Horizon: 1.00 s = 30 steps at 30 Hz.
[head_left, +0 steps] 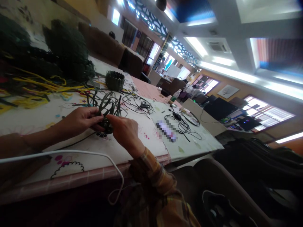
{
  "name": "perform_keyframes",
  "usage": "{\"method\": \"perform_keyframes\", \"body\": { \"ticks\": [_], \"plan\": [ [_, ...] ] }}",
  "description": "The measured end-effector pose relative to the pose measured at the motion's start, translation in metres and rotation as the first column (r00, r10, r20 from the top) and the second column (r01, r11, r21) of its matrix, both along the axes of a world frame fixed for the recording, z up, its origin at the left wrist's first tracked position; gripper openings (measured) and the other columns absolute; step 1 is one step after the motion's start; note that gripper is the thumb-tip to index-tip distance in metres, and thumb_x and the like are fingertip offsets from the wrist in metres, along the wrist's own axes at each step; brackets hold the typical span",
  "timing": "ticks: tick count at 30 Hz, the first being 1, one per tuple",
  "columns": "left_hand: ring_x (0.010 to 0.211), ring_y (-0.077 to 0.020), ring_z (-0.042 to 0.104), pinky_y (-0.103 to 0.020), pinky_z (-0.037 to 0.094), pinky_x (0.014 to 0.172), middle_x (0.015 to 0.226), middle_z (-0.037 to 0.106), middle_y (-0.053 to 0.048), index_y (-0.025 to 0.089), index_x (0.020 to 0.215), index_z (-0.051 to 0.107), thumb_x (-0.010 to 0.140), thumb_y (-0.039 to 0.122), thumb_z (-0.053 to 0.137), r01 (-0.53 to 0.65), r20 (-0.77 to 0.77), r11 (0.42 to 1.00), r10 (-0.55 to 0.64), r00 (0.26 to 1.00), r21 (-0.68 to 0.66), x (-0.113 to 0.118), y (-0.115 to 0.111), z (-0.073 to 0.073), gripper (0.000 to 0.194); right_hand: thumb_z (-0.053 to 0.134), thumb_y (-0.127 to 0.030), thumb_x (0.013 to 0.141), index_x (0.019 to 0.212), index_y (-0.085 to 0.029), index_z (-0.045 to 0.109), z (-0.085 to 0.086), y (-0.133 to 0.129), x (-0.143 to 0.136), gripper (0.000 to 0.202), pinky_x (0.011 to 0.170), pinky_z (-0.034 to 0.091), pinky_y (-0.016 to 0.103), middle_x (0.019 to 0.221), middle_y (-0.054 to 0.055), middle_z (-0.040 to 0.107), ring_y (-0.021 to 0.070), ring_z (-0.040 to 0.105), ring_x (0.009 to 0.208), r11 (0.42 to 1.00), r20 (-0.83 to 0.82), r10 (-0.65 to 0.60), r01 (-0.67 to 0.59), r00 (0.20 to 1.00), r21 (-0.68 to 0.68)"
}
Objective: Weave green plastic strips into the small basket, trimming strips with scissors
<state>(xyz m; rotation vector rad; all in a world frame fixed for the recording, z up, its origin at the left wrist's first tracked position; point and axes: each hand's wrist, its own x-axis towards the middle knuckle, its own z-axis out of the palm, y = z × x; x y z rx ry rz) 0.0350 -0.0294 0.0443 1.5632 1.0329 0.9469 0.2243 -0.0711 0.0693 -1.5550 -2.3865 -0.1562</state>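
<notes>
Between my hands is a small, partly woven basket [108,126] of dark green strips, its loose strip ends [111,105] sticking up and fanning out above it. My left hand [88,119] pinches the basket's left side between thumb and fingers. On the other side, my right hand [125,130] has its fingers closed at the basket's upper right edge; the fingertips are partly hidden. A long dark strip [80,138] trails away to the left under my left wrist. Behind the work stands a round, woven dark green basket [115,80].
Coils of dark cord [142,105] lie beyond my right hand. Yellow strips [47,85] and dark green bundles [68,47] fill the left. A blurred-out purple item [167,130], a bottle [175,95] and more cord [181,124] lie rightward. A white cable [94,153] crosses in front.
</notes>
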Motion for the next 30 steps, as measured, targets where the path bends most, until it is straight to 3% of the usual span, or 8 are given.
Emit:
{"method": "perform_keyframes", "body": {
  "ticks": [5,10,15,23,27,30],
  "plan": [
    [0.075,-0.0254,0.076,-0.037,0.066,0.069,0.083,0.074,-0.008,0.015,0.088,0.061,0.069,0.045,0.081,0.108,0.089,0.992,-0.102,0.991,-0.069,0.0,0.0,-0.004,0.041,0.046,-0.026,0.099,0.111,-0.032,0.069,0.007,0.004,0.0,0.026,0.06,0.032,0.028,0.093,0.0,0.076,0.0181,0.067,0.079,1.0,0.064,-0.026,0.026,0.998,-0.001],
    [0.072,-0.0241,0.076,-0.033,0.065,0.066,0.081,0.071,-0.005,0.015,0.087,0.059,0.071,0.048,0.078,0.056,0.057,0.996,-0.052,0.997,-0.067,0.002,0.0,-0.009,0.041,0.047,-0.029,0.099,0.111,-0.034,0.073,0.014,0.005,-0.003,0.029,0.064,0.036,0.028,0.096,0.001,0.078,0.0192,0.069,0.085,0.992,0.058,0.041,-0.034,0.997,-0.122],
    [0.064,-0.0228,0.074,-0.031,0.064,0.059,0.077,0.07,-0.004,0.016,0.087,0.058,0.072,0.048,0.075,0.053,0.065,0.998,-0.049,0.997,-0.046,0.004,-0.001,-0.01,0.039,0.046,-0.04,0.099,0.102,-0.028,0.074,0.012,0.005,-0.01,0.03,0.06,0.035,0.029,0.089,0.005,0.077,0.022,0.07,0.079,0.996,0.05,0.005,0.0,0.999,-0.094],
    [0.065,-0.0217,0.073,-0.032,0.064,0.058,0.079,0.07,-0.004,0.016,0.09,0.058,0.073,0.046,0.072,0.103,0.05,0.995,-0.102,0.993,-0.015,0.004,-0.001,-0.009,0.038,0.044,-0.039,0.1,0.098,-0.025,0.074,0.011,0.004,-0.008,0.033,0.062,0.038,0.029,0.089,0.007,0.077,0.0223,0.07,0.078,0.993,0.073,0.0,0.009,0.997,-0.119],
    [0.059,-0.02,0.07,-0.03,0.06,0.053,0.078,0.069,-0.003,0.017,0.091,0.058,0.076,0.047,0.067,0.09,-0.025,0.995,-0.089,0.996,0.043,0.003,0.0,-0.012,0.034,0.045,-0.034,0.098,0.098,-0.025,0.076,0.006,0.006,-0.008,0.032,0.064,0.04,0.029,0.092,0.006,0.078,0.0228,0.071,0.083,0.992,0.016,0.023,-0.021,1.0,-0.122],
    [0.05,-0.0174,0.065,-0.029,0.054,0.051,0.073,0.068,-0.001,0.018,0.09,0.056,0.078,0.047,0.061,0.076,-0.102,0.993,-0.068,0.992,0.086,0.002,-0.001,-0.011,0.032,0.046,-0.029,0.097,0.102,-0.026,0.079,0.002,0.009,-0.007,0.033,0.066,0.041,0.027,0.094,0.004,0.079,0.0197,0.07,0.084,0.988,-0.127,0.011,-0.031,0.992,-0.153]
  ]
}}
